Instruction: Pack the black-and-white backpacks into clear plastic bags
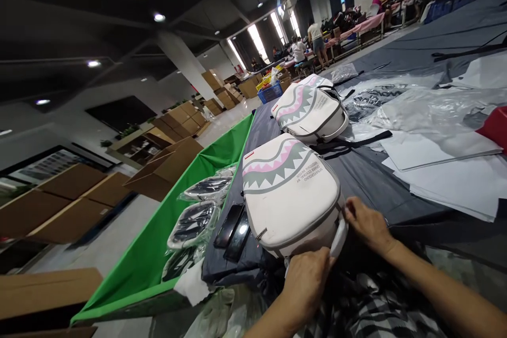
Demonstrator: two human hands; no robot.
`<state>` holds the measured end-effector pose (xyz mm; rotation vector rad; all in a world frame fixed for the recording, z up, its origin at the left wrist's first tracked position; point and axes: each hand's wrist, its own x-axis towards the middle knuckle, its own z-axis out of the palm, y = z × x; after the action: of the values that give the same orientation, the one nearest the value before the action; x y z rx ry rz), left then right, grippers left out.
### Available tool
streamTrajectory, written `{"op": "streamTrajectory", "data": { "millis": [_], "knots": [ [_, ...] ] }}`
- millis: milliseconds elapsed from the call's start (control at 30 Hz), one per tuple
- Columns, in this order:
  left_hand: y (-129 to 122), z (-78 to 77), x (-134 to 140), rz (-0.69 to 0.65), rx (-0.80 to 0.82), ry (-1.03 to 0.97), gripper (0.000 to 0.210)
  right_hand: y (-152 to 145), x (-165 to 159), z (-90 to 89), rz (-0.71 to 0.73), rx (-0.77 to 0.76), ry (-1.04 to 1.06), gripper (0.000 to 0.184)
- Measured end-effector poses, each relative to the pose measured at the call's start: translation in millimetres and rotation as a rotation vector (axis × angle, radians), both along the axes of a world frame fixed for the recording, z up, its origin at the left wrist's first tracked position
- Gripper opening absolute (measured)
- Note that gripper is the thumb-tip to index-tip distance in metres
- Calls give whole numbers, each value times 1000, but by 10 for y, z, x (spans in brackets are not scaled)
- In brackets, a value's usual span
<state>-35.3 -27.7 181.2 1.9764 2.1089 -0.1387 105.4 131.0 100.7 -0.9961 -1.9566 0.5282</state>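
Observation:
A white backpack (285, 206) with a pink and grey shark-tooth band lies front side up on the dark-covered table. My left hand (307, 277) is closed at its near end, by the pale carry handle (339, 237). My right hand (368, 226) pinches the bag's right edge, just above that handle. What exactly lies under the fingertips of each hand is hidden. Just beyond lies a second, matching backpack (311, 108), its black straps trailing to the right.
Two dark phones (233, 229) lie left of the near bag. A green-sided bin (158, 237) holds several plastic-wrapped bags. White paper sheets (447, 169) and clear plastic bags (428, 111) cover the table's right side. Cardboard boxes (71, 195) stand left; people work at far tables.

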Motion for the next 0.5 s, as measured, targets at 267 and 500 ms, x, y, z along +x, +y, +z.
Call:
{"op": "streamTrajectory", "data": {
  "millis": [267,500],
  "knots": [
    [33,-219,-108,-239,531,-175,22,11,133,517,884,630,-235,18],
    [-251,-232,-585,-416,966,205,12,161,41,441,935,637,-395,7]
  ]
}}
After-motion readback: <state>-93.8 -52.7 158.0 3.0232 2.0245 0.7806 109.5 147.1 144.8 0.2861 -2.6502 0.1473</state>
